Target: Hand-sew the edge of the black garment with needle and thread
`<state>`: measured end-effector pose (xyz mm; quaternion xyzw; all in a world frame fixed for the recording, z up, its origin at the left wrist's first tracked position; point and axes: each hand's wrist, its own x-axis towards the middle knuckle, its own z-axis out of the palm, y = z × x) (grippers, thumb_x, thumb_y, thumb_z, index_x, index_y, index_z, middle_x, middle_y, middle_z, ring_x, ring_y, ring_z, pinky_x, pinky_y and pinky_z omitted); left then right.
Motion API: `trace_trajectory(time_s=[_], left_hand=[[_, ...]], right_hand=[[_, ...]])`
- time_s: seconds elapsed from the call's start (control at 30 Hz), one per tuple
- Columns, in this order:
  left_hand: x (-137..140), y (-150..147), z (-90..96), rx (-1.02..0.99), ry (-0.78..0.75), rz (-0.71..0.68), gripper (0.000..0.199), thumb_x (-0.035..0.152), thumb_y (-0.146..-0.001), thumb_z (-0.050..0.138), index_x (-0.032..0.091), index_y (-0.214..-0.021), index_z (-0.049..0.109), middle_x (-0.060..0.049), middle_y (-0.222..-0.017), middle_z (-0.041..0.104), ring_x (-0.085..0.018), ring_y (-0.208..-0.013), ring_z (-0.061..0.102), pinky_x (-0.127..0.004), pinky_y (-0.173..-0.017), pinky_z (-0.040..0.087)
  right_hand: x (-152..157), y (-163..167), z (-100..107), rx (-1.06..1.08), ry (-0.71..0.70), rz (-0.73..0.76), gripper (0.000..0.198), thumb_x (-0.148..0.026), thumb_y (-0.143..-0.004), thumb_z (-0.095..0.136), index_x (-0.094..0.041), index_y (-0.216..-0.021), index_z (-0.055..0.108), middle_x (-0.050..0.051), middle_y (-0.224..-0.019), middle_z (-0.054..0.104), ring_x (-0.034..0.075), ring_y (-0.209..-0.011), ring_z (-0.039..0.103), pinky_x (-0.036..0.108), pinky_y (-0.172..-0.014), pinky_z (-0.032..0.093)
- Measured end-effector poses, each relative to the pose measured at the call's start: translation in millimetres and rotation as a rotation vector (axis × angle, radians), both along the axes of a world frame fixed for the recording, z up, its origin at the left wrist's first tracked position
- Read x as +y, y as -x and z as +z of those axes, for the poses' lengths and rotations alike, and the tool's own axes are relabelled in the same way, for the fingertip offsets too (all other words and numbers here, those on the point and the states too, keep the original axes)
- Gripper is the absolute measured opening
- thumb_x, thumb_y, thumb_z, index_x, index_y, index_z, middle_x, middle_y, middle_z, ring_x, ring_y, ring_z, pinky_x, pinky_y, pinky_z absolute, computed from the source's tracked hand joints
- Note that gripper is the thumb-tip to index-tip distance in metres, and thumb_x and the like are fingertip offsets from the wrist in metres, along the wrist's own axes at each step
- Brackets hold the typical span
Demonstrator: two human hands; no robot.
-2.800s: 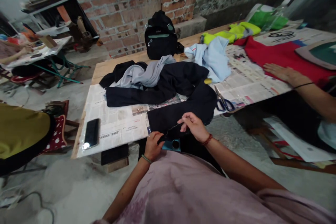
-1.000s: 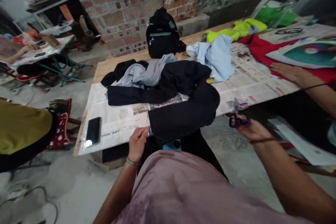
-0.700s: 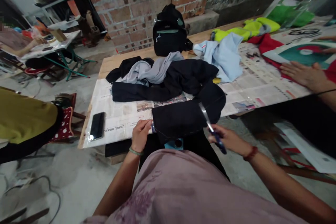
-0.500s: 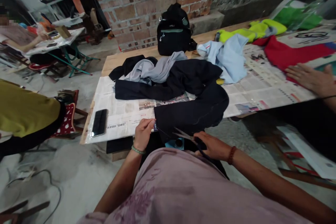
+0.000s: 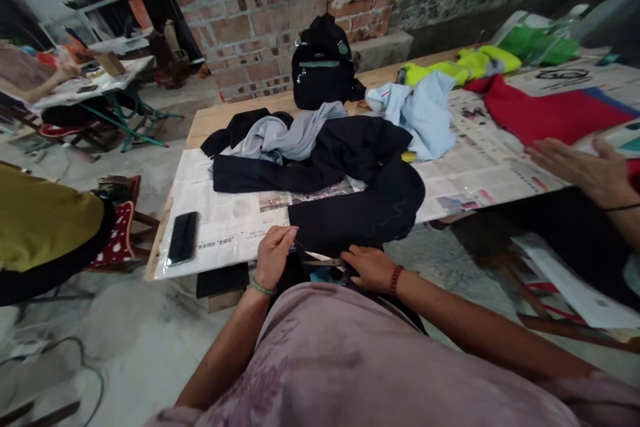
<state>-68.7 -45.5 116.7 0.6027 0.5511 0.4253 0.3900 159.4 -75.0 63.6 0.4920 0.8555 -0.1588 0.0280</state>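
My left hand [image 5: 275,252] is pinched at the near left corner of a dark trouser leg [image 5: 350,217], with what looks like a thin dark thread running from the fingertips. My right hand [image 5: 370,268] grips a pair of scissors [image 5: 323,257], blades pointing left toward those fingertips. The blades lie just below the leg's near edge, open or closed I cannot make out clearly. Loose pale thread shows on the dark cloth to the right. Behind the leg, the rest of the dark garment is bunched with a grey cloth [image 5: 273,137].
A phone [image 5: 183,237] lies on the newspaper-covered table [image 5: 235,220] at left. A black backpack [image 5: 324,67] stands behind; a light-blue garment [image 5: 425,113], yellow garment [image 5: 465,67] and red cloth [image 5: 545,110] lie to the right. Another person's hand [image 5: 585,167] reaches in at right.
My right hand has moved left with the scissors, bringing the blades close to my left fingertips. My left hand stays in its pinch. The view has shifted slightly.
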Motion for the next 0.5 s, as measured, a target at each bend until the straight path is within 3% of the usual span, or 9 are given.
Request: trace_trajectory(time_s=[0.13,0.3,0.4,0.5], left_hand=[[0.0,0.5,-0.5,0.025,-0.014,0.017,0.024,0.034,-0.078,0.050,0.018,-0.086,0.065,0.000,-0.069,0.050,-0.009,-0.060,0.047,-0.021,-0.057,0.039],[-1.0,4.8,6.1,0.038,-0.078,0.117,0.026,0.035,-0.079,0.048,0.017,-0.088,0.063,0.001,-0.069,0.051,-0.009,-0.061,0.047,-0.022,-0.060,0.039],[-2.3,9.6,11.2,0.095,-0.102,0.195,0.027,0.037,-0.079,0.047,0.017,-0.089,0.062,0.002,-0.069,0.052,-0.010,-0.063,0.047,-0.022,-0.063,0.039],[-2.2,16.6,6.3,0.138,-0.048,0.188,0.031,0.042,-0.076,0.048,0.017,-0.087,0.062,0.001,-0.068,0.053,-0.011,-0.065,0.048,-0.022,-0.065,0.039]], right_hand=[[1.7,0.6,-5.3,0.001,0.094,0.012,0.032,-0.043,-0.077,0.047,-0.020,-0.099,0.054,0.008,-0.090,0.059,0.019,-0.077,0.057,0.026,-0.065,0.038],[0.4,-9.6,-11.7,0.144,0.096,-0.035,0.030,-0.043,-0.074,0.052,-0.020,-0.093,0.056,0.007,-0.089,0.062,0.018,-0.077,0.058,0.023,-0.063,0.038],[-0.3,-26.0,-17.7,0.334,0.038,-0.185,0.031,-0.042,-0.072,0.054,-0.021,-0.094,0.055,0.004,-0.085,0.062,0.016,-0.072,0.058,0.022,-0.060,0.039],[4.9,-56.8,-27.1,0.505,-0.098,-0.498,0.033,-0.040,-0.072,0.054,-0.021,-0.098,0.053,0.003,-0.078,0.062,0.015,-0.067,0.058,0.022,-0.059,0.041]])
